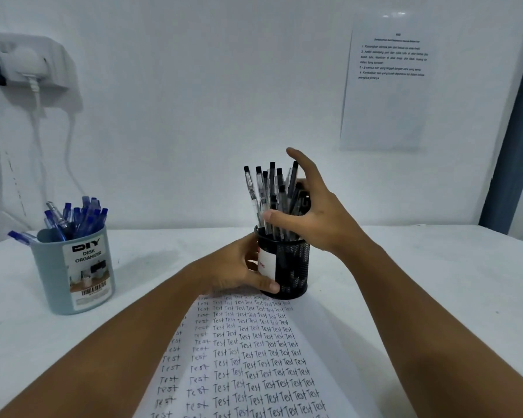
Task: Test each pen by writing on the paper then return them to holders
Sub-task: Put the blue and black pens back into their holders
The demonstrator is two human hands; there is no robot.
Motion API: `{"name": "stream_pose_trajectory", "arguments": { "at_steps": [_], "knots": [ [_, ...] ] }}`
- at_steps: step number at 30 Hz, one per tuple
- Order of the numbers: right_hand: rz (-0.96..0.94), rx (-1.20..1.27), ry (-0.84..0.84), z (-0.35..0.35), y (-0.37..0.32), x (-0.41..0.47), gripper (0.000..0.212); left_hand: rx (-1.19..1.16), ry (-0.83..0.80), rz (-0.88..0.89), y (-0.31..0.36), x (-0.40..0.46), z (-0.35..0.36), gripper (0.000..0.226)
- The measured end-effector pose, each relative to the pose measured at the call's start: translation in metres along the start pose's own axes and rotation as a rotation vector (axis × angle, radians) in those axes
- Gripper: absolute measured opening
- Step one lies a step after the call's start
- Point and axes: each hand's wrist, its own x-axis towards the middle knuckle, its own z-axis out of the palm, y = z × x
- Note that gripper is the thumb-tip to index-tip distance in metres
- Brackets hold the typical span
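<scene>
The left hand [239,267] grips the side of the black wire-mesh pen holder [286,263], fingers curled around its wall and the thumb lying low near the base. The holder stands upright on the white table [420,297], at the far edge of the white paper sheet [254,357], which is filled with rows of the handwritten word "Test". The right hand [317,212] is around the bunch of black-capped clear pens [272,194] that stand in the holder — thumb in front, fingers spread behind; the index finger is raised and free. Well apart, to the left, a grey-blue plastic desk organizer cup [73,273] holds blue pens [79,215]. A printed sheet [387,82] hangs on the white wall.
</scene>
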Motion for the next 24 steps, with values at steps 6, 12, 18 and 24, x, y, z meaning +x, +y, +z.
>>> {"name": "stream_pose_trajectory", "arguments": {
  "at_steps": [6,12,18,24],
  "knots": [
    [0.089,0.129,0.186,0.002,0.002,0.007,0.055,-0.155,0.008,-0.012,0.001,0.004,0.012,0.084],
    [0.013,0.250,0.087,-0.004,-0.003,0.004,0.056,-0.235,0.008,-0.057,0.000,0.007,0.014,0.084],
    [0.083,0.160,0.093,-0.001,-0.001,0.011,0.053,-0.249,-0.024,-0.082,0.000,0.009,0.012,0.079],
    [-0.027,-0.061,0.206,-0.002,-0.005,0.014,0.045,-0.232,0.005,-0.099,0.000,0.010,0.012,0.074]
  ]
}}
